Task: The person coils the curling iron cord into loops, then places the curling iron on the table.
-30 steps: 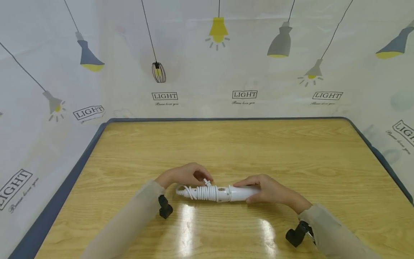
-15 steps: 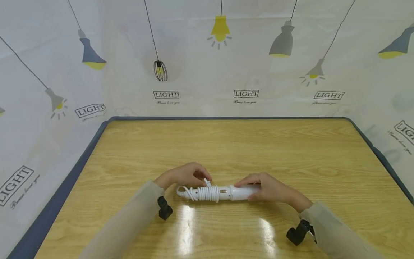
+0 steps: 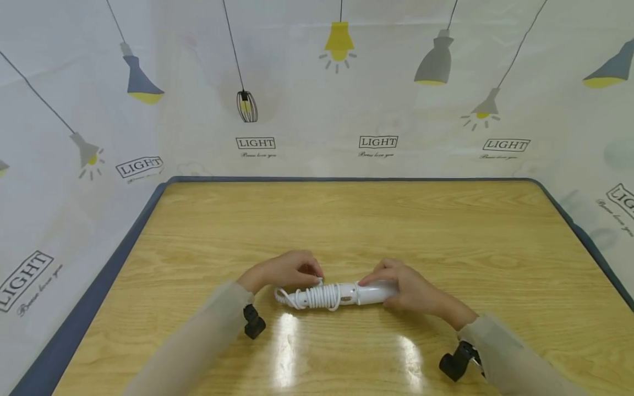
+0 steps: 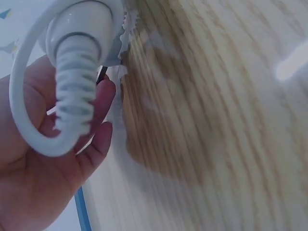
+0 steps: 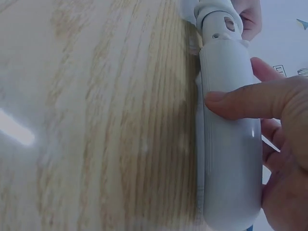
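Note:
A white hair styling iron [image 3: 376, 292] lies crosswise just above or on the wooden table, its power cord [image 3: 324, 297] wound in several turns round the handle. My right hand [image 3: 413, 286] grips the thick smooth end; the right wrist view shows the thumb [image 5: 240, 101] across its top and the fingers behind. At the far side of the coils, my left hand [image 3: 287, 269] pinches the plug end of the cord [image 3: 320, 282], mostly hidden by the fingers. In the left wrist view the ribbed strain relief [image 4: 75, 86] and a cord loop stand in front of that hand.
The wooden table [image 3: 346, 220] has a dark blue edging [image 3: 346, 179] at its back and sides. Behind it hangs a white backdrop [image 3: 307, 82] printed with lamps. Dark wrist cameras [image 3: 254, 322] are strapped at both sleeves.
The hair iron has rolled slightly toward me, its small window now facing lower, and shifted a little right. The plug, which stuck up by my left fingers, is now mostly hidden.

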The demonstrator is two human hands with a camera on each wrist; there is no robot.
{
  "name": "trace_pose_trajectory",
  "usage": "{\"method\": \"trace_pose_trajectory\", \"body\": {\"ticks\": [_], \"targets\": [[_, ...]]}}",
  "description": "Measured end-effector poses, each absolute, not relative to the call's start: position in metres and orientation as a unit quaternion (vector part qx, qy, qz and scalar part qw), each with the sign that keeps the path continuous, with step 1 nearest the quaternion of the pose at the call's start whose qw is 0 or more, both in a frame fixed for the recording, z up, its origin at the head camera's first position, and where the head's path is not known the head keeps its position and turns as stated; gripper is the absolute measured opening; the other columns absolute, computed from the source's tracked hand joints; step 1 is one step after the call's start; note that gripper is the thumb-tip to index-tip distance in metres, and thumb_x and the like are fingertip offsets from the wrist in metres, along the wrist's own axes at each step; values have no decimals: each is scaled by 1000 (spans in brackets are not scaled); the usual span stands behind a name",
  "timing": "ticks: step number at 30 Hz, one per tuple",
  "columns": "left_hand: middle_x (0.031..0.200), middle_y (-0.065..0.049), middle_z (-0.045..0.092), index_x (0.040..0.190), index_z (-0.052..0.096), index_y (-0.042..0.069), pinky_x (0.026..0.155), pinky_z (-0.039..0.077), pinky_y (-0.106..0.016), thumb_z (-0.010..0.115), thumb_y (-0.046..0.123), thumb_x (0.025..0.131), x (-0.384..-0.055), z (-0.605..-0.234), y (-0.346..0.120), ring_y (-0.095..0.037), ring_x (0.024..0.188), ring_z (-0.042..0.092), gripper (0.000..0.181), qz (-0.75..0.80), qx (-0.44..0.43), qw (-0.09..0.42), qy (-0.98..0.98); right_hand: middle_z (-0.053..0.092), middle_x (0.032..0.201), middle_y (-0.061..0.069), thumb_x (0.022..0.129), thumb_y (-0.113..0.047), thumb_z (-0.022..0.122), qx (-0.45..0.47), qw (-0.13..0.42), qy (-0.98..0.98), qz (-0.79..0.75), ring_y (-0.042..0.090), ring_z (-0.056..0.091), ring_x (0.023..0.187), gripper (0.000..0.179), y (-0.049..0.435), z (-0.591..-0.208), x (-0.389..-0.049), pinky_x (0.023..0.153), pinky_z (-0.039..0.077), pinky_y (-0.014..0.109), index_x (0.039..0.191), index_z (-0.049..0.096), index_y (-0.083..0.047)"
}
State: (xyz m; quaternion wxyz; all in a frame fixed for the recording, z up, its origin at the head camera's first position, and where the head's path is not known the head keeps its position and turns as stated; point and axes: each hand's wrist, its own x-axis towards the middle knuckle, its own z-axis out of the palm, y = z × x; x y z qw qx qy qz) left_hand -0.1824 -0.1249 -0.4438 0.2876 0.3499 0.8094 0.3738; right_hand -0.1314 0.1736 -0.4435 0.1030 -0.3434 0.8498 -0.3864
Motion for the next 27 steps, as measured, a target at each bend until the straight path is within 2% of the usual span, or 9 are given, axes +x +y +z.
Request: {"method": "trace_pose_trajectory", "body": {"ticks": [6,10,16,18,23,27], "targets": [[81,2,64,88,70,5,67,50,-23,66,10,85,-186,-443,-112,-8,71,60,7,359,358,270,819,53,100,-3,55,9,74,-351,61,859,-369,19,47,92,63,171,-450,-130,73,42,33,108,68,-25],[79,3,65,86,71,6,65,50,-22,67,9,84,-185,-443,-106,-6,69,60,5,357,353,250,828,54,99,-2,53,11,75,-366,29,858,-359,20,48,92,64,171,-453,-129,74,42,35,107,68,-24],[80,5,59,86,70,9,65,47,-21,66,12,86,-184,-446,-106,-8,72,54,5,343,357,161,854,53,103,0,54,12,75,-376,-6,866,-331,22,47,95,64,172,-454,-131,76,42,39,108,68,-22],[81,3,58,87,68,8,66,46,-21,66,13,86,-185,-446,-106,-8,73,53,5,331,360,149,860,53,104,1,55,12,75,-375,-8,867,-328,22,46,96,64,173,-454,-133,77,42,39,109,67,-21],[89,0,58,99,67,7,68,47,-22,64,11,87,-192,-440,-106,-9,77,54,13,313,384,216,841,54,107,4,56,13,74,-382,3,862,-334,25,47,99,64,176,-453,-134,79,43,42,110,67,-20],[86,1,55,99,68,8,67,46,-23,65,9,86,-197,-440,-103,-10,76,52,14,298,404,224,835,57,110,4,56,13,73,-400,9,854,-332,26,50,102,63,176,-454,-135,82,42,44,111,67,-18]]}}
